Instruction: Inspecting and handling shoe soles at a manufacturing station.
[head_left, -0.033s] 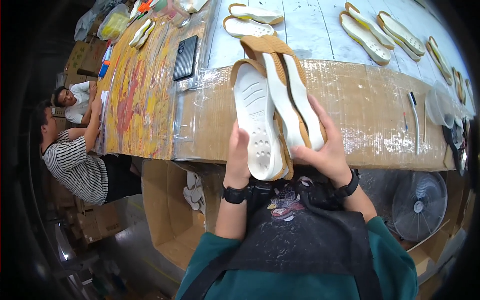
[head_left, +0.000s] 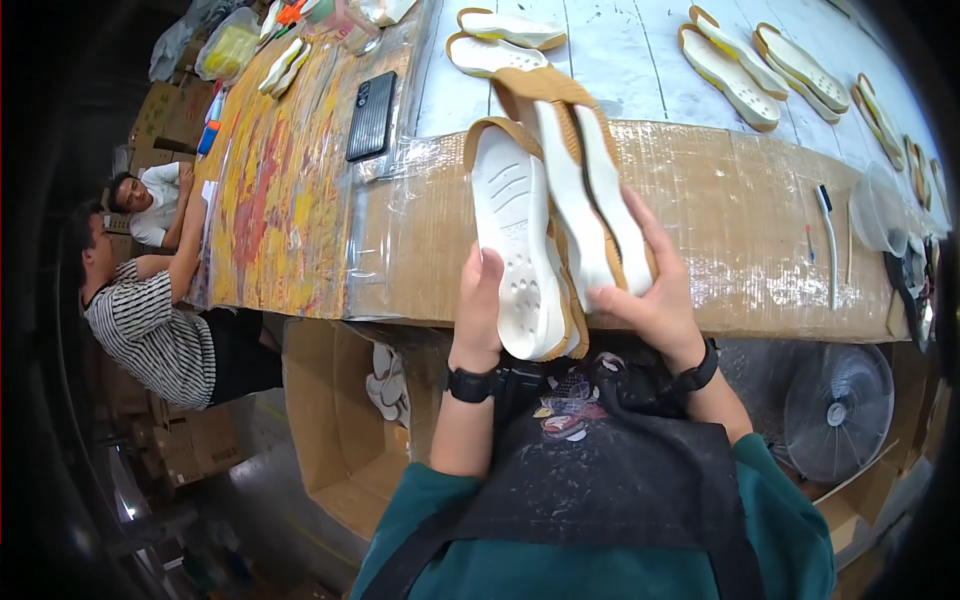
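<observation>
Several white shoe soles with tan rubber edges are held up between my hands over the cardboard-covered table front. My left hand [head_left: 478, 305] is closed on the left shoe sole [head_left: 510, 230], whose white inner face with ridges and round dimples shows, another sole's tan edge behind it. My right hand [head_left: 655, 300] grips a pair of shoe soles [head_left: 578, 190] pressed together and seen from their sides, thumb across the near end. Its fingers wrap the right side, partly hidden. The two groups touch or nearly touch at the near end.
More soles [head_left: 735, 80] lie across the white tabletop [head_left: 620, 60]. To the left, a black phone [head_left: 371, 116] rests on the stained board. A brush [head_left: 829, 245] lies at right, near a clear container [head_left: 878, 208]. Below are a fan [head_left: 838, 413] and a carton [head_left: 330, 430]. Two people [head_left: 150, 310] sit at left.
The pair in my right hand has tilted and shifted slightly right, away from the left sole, widening the gap at the far end. My left hand has barely moved.
</observation>
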